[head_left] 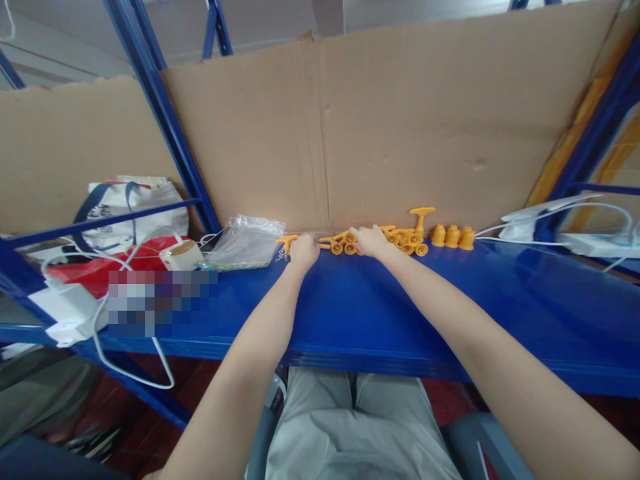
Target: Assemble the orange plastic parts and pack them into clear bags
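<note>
The orange T-handled pieces (420,227) are spread along the far side of the blue table (360,307); they are reached between and beside the curled left hand (305,252) and right hand (371,241); whether any is grasped cannot be told.

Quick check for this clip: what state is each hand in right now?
Left hand: fingers curled, against an orange piece; grip hidden.
Right hand: fingers bent over the orange parts; whether it holds one can't be told.
</note>
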`<state>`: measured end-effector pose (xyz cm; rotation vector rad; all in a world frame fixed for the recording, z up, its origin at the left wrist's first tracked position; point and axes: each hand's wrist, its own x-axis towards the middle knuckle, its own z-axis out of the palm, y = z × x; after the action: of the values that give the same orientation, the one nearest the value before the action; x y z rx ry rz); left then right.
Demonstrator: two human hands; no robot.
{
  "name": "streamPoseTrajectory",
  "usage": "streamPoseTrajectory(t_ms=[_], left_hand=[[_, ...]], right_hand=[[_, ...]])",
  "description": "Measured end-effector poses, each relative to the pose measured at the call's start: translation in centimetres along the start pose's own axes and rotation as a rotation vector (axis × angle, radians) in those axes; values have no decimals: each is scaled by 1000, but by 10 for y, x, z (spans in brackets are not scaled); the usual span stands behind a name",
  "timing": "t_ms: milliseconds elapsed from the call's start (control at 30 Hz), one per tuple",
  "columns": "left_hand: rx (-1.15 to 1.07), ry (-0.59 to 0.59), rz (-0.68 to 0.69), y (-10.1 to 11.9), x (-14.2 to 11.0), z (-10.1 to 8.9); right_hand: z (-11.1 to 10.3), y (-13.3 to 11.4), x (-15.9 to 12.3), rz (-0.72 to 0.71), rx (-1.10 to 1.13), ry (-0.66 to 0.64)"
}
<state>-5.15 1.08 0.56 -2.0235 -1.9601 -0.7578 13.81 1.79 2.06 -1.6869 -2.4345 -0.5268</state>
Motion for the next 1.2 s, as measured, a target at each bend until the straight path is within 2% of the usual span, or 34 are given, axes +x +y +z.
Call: streamPoseTrajectory(t_ms=[133, 333, 667, 767, 1033, 1200], left_hand=[[-28, 14, 6, 1, -1, -4], [-48, 28, 74, 0, 1, 1], [-21, -27, 59, 4, -3, -3], [-16, -26, 71, 6, -4, -6], [-92, 109, 92, 8, -4, -6], [-154, 173, 115, 10, -5, -5]], right_hand=[[3, -2, 1, -2, -23, 16], [4, -5, 1, 52, -16, 72], [-4, 6, 1, 4, 43, -28], [-9, 10, 4, -12, 39, -13], [-14, 5, -1, 152, 27, 58], [-12, 0, 2, 169, 7, 47]])
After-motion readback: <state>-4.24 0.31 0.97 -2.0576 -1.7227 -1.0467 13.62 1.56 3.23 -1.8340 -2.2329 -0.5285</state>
